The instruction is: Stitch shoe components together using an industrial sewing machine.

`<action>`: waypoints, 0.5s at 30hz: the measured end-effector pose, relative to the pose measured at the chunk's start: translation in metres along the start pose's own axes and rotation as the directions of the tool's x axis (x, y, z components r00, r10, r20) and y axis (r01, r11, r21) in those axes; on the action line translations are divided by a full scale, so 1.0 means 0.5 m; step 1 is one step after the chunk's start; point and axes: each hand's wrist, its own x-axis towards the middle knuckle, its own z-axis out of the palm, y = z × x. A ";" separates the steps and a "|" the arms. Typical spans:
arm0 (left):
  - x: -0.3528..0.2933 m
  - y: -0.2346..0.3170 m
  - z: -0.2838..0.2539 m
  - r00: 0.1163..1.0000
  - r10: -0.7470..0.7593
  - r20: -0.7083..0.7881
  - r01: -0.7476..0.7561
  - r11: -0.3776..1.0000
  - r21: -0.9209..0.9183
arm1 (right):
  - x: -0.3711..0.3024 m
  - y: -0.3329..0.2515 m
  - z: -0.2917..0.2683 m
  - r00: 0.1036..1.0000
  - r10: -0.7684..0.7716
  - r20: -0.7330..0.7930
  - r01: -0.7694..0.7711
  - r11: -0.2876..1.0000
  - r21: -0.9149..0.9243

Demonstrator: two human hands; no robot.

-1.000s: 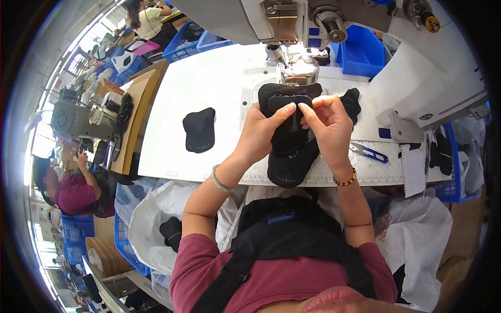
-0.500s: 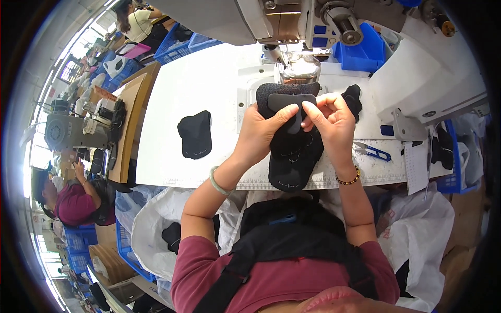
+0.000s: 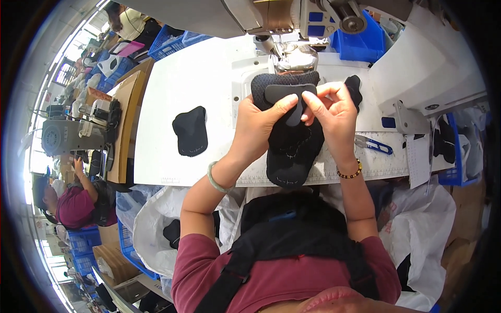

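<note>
Nearest us, the black shoe upper (image 3: pixel 290 151) lies on the white worktop (image 3: pixel 198 78), its near end over the ruler strip at the edge, stitch lines already showing on it. On top we hold a small black strip (image 3: pixel 290 99) — not yet sewn down, we judge. Our left hand (image 3: pixel 258 128) pinches its left part, our right hand (image 3: pixel 334 112) closes on its right end. Beyond, the sewing machine's presser foot (image 3: pixel 293 57) waits — a second upper (image 3: pixel 190 131) lies apart, to the left.
</note>
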 end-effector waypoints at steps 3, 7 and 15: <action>-0.001 0.017 0.017 1.000 -0.008 -0.019 0.006 0.997 -0.074 | -0.001 0.017 -0.020 0.971 -0.225 -0.078 0.222 0.974 -0.043; -0.003 0.034 0.020 0.998 -0.006 -0.058 -0.003 0.988 -0.155 | -0.009 0.037 -0.059 0.844 -0.536 0.010 0.439 0.679 -0.588; -0.016 0.023 0.030 0.972 0.128 -0.195 -0.146 0.986 -0.080 | 0.003 0.027 -0.050 0.272 -0.692 0.668 0.686 -0.347 -0.639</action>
